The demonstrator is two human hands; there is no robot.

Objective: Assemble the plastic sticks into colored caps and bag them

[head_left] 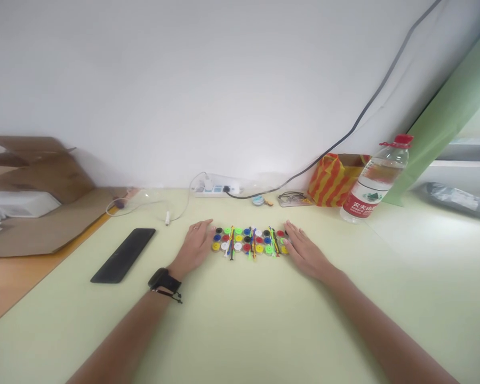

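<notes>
My left hand [196, 242] lies on the table at the left end of a block of small coloured discs [238, 246]. Its fingers are stretched out and no object shows in its grasp. At the opposite end, my right hand [304, 250] rests with fingers extended, its fingertips touching or nearly touching the end discs. The discs sit in three rows, in blue, red, yellow, white, green and black. Thin coloured plastic strips [252, 243] lie across them in several bundles. A black watch is on my left wrist.
Left of my hand lies a black flat slab [123, 256]. Behind are a white charging cable [167, 217], a power strip [217, 186], glasses [291, 197], and a red-yellow bag [328, 181]. A large water bottle [374, 184] stands right; an open cardboard box [74, 224] is far left.
</notes>
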